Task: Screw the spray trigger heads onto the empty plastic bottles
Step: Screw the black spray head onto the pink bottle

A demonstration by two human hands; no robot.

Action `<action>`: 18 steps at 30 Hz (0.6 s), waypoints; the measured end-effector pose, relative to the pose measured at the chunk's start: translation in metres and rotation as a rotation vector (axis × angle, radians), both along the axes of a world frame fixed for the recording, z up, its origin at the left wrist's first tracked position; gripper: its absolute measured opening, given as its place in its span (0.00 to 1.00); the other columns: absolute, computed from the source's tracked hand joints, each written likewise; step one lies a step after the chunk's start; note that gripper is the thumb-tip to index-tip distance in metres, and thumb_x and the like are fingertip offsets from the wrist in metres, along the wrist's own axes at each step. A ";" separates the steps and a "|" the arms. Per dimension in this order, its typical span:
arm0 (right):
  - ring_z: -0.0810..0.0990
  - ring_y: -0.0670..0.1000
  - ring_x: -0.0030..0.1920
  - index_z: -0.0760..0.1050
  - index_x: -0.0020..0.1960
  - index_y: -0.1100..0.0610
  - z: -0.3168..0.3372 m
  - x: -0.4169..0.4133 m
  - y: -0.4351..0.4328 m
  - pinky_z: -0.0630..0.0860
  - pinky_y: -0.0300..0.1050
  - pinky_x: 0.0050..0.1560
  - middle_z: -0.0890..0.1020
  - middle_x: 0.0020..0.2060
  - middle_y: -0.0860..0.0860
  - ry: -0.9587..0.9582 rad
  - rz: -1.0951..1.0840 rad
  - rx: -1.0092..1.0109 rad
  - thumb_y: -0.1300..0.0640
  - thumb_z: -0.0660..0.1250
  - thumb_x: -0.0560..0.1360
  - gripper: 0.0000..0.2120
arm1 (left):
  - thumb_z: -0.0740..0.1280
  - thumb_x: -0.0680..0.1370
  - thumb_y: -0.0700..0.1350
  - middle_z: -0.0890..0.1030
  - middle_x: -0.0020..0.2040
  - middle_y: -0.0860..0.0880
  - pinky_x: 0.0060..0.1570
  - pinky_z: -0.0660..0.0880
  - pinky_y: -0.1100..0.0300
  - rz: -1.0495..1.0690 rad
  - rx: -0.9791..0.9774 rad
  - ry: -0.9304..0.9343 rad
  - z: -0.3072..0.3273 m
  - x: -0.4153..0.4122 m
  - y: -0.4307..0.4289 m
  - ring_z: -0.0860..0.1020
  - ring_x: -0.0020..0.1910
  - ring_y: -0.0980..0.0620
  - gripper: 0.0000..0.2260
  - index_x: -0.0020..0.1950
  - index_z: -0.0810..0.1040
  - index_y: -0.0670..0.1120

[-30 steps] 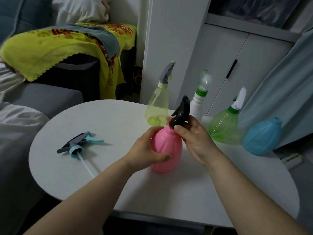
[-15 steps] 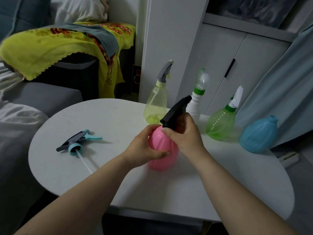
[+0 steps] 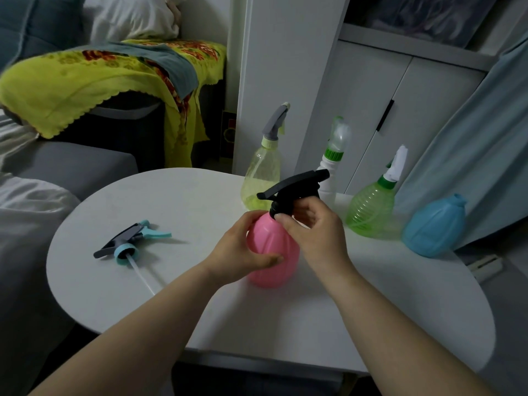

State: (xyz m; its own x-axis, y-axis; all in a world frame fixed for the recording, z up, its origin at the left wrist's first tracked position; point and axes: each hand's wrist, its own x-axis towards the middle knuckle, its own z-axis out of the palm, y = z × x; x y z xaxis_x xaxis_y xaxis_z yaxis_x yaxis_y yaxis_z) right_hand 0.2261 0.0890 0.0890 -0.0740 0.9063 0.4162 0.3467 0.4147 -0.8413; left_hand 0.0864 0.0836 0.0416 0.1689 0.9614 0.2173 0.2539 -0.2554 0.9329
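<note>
Pinching the collar of the black trigger head (image 3: 294,187) between thumb and curled fingers, the right hand (image 3: 314,232) sits at the neck of the pink bottle (image 3: 274,252). The bottle stands upright on the round white surface (image 3: 177,295). The left hand (image 3: 243,247) wraps the pink bottle's left side, with the thumb across its front and the fingers hidden behind it. The right hand covers the joint at the neck, so how far the head is threaded on cannot be told.

Well to the left of the pink bottle, a grey and teal trigger head (image 3: 128,244) lies on its side, its clear tube pointing toward the near edge. Just behind the pink bottle stands a yellow bottle (image 3: 261,178) with a grey head. A white bottle (image 3: 333,158) with a green collar stands behind it to the right, partly blocked by the black head. Farther right of the pink bottle are a ribbed green bottle (image 3: 370,207) with a white head, then a blue bottle (image 3: 434,227) with its open neck showing. Far behind and left of the pink bottle, a yellow cloth (image 3: 71,81) drapes over furniture.
</note>
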 end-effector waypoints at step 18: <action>0.71 0.51 0.47 0.78 0.45 0.59 0.090 0.012 -0.006 0.59 0.33 0.43 0.77 0.44 0.53 -0.603 -0.089 0.411 0.59 0.68 0.66 0.08 | 0.75 0.63 0.44 0.70 0.52 0.55 0.34 0.70 0.76 -0.002 -0.026 0.030 0.000 0.001 0.002 0.71 0.46 0.61 0.30 0.56 0.62 0.59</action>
